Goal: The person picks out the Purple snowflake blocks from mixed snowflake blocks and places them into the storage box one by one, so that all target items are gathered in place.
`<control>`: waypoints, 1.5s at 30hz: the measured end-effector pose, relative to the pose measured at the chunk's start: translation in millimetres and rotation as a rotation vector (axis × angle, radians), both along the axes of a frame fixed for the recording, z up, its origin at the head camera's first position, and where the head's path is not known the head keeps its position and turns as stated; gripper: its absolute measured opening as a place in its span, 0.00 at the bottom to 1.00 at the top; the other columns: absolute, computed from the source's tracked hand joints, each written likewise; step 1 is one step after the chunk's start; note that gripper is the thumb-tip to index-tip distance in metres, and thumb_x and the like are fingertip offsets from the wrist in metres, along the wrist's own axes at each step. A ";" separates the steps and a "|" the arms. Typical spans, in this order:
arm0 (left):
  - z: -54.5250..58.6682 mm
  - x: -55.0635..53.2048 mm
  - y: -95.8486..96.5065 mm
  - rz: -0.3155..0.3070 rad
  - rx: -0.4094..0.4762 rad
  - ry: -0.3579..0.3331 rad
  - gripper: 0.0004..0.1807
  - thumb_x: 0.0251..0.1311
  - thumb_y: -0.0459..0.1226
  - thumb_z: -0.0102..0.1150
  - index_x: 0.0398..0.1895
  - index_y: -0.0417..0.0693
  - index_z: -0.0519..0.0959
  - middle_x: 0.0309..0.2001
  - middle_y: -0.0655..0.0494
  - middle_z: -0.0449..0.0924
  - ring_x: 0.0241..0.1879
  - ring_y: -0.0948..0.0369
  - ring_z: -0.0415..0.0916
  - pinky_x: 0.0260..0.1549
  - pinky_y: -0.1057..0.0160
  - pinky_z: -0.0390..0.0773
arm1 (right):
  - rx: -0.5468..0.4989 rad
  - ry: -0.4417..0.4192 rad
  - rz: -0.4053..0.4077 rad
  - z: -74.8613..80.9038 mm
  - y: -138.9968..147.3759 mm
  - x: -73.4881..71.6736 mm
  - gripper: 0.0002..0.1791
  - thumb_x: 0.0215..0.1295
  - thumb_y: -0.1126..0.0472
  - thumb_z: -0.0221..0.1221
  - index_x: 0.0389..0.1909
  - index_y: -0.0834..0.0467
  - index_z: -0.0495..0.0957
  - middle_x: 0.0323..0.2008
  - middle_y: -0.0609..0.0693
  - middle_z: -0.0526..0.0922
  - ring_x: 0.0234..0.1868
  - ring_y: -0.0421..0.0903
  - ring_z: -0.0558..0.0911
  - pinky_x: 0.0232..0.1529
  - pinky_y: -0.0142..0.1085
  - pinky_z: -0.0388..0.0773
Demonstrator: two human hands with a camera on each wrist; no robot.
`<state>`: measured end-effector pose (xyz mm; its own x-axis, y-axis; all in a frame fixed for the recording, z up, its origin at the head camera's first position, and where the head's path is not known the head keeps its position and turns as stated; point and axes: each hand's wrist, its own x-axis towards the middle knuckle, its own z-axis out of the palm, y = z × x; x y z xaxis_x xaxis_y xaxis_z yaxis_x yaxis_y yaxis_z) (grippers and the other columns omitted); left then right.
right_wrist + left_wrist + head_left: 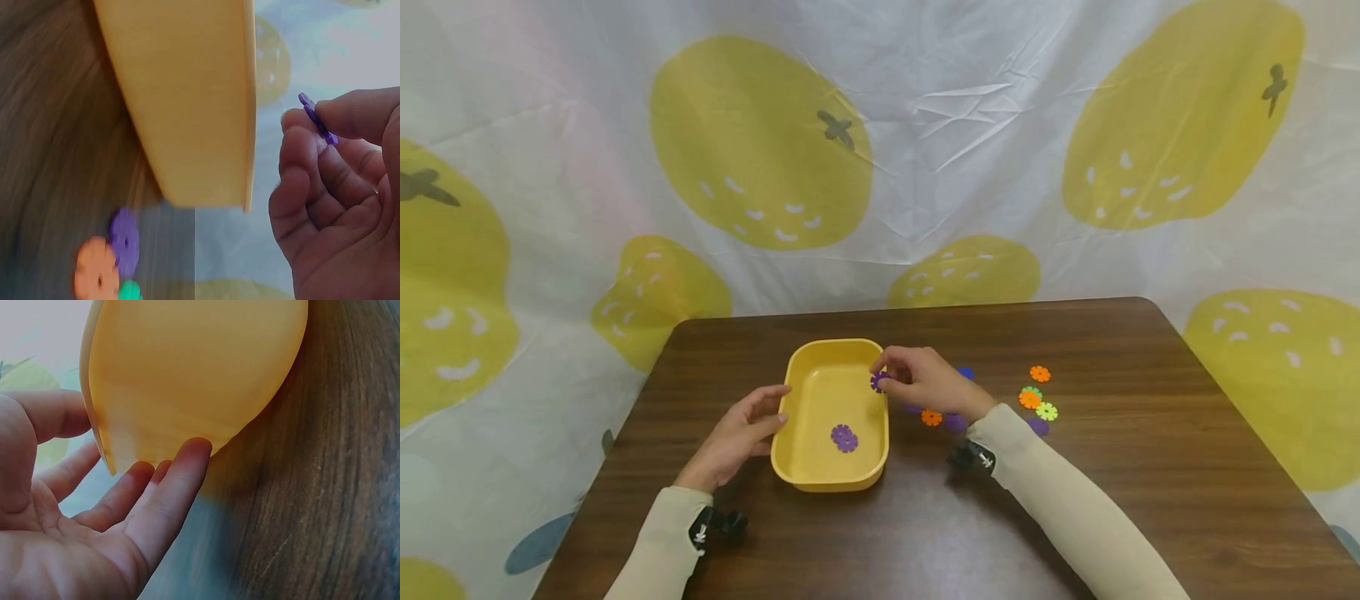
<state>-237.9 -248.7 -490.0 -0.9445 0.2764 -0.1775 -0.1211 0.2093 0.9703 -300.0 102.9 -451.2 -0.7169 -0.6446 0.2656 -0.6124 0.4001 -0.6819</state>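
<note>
A yellow plastic basin (829,482) stands on the table with a few purple notched discs (845,438) lying overlapped near its front. At its left side, my left hand (741,433) holds the basin; thumb and a finger lie at the rim, and other fingers touch the outer wall (200,375). Between thumb and fingertips, my right hand (925,379) pinches a purple notched disc (878,382), over the basin's right rim. In the right wrist view that purple disc (317,119) appears edge-on, above rim height.
Loose discs lie on the brown table (1112,467) right of the basin: orange (1040,374), yellow-green (1047,411), purple (1037,427) and blue (966,372). Some are partly hidden under my right forearm. A lemon-print cloth (895,167) hangs behind the table.
</note>
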 end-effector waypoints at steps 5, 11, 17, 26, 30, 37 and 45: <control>0.2 0.8 1.3 -0.001 0.006 0.004 0.31 0.77 0.36 0.59 0.79 0.50 0.65 0.72 0.35 0.68 0.59 0.47 0.82 0.49 0.49 0.89 | -0.006 -0.024 0.035 2.7 -17.7 7.3 0.09 0.73 0.61 0.65 0.51 0.53 0.83 0.29 0.42 0.84 0.26 0.37 0.77 0.29 0.30 0.77; 1.1 1.5 2.3 0.004 0.004 0.001 0.31 0.76 0.37 0.60 0.79 0.51 0.65 0.72 0.35 0.69 0.59 0.47 0.82 0.50 0.49 0.89 | 0.037 -0.009 0.076 3.0 -34.7 14.2 0.07 0.73 0.60 0.66 0.48 0.51 0.83 0.27 0.41 0.82 0.27 0.36 0.76 0.29 0.28 0.75; 1.6 1.6 2.2 0.010 -0.004 -0.008 0.31 0.76 0.38 0.61 0.79 0.52 0.65 0.72 0.35 0.69 0.60 0.47 0.82 0.50 0.49 0.89 | 0.050 -0.024 0.145 7.6 -48.4 17.8 0.07 0.73 0.62 0.66 0.49 0.53 0.83 0.28 0.42 0.82 0.27 0.35 0.75 0.29 0.28 0.75; 1.1 1.0 2.8 0.000 -0.001 -0.014 0.31 0.77 0.37 0.59 0.79 0.51 0.64 0.72 0.34 0.68 0.60 0.46 0.82 0.50 0.49 0.89 | 0.113 -0.008 0.180 2.7 -59.6 18.2 0.08 0.72 0.62 0.66 0.49 0.55 0.82 0.28 0.43 0.82 0.27 0.34 0.75 0.30 0.27 0.76; 2.2 0.9 2.9 0.007 -0.005 -0.007 0.30 0.77 0.37 0.59 0.79 0.51 0.65 0.72 0.34 0.68 0.59 0.48 0.83 0.50 0.49 0.89 | 0.132 0.014 0.176 1.2 -60.9 16.7 0.09 0.71 0.62 0.67 0.49 0.55 0.82 0.29 0.44 0.85 0.28 0.35 0.77 0.32 0.27 0.78; 1.9 0.6 3.2 0.008 -0.014 -0.013 0.30 0.77 0.38 0.60 0.78 0.53 0.65 0.72 0.35 0.69 0.59 0.48 0.82 0.50 0.49 0.89 | 0.124 0.018 0.140 -1.8 -58.3 14.0 0.10 0.70 0.62 0.67 0.49 0.59 0.83 0.38 0.47 0.89 0.35 0.36 0.83 0.41 0.27 0.83; 2.9 1.2 2.1 0.012 -0.021 -0.011 0.30 0.77 0.38 0.59 0.79 0.53 0.65 0.73 0.35 0.69 0.59 0.48 0.83 0.51 0.49 0.89 | 0.090 0.031 0.081 3.4 -48.6 15.4 0.11 0.70 0.61 0.68 0.49 0.60 0.84 0.36 0.45 0.88 0.37 0.37 0.83 0.42 0.29 0.85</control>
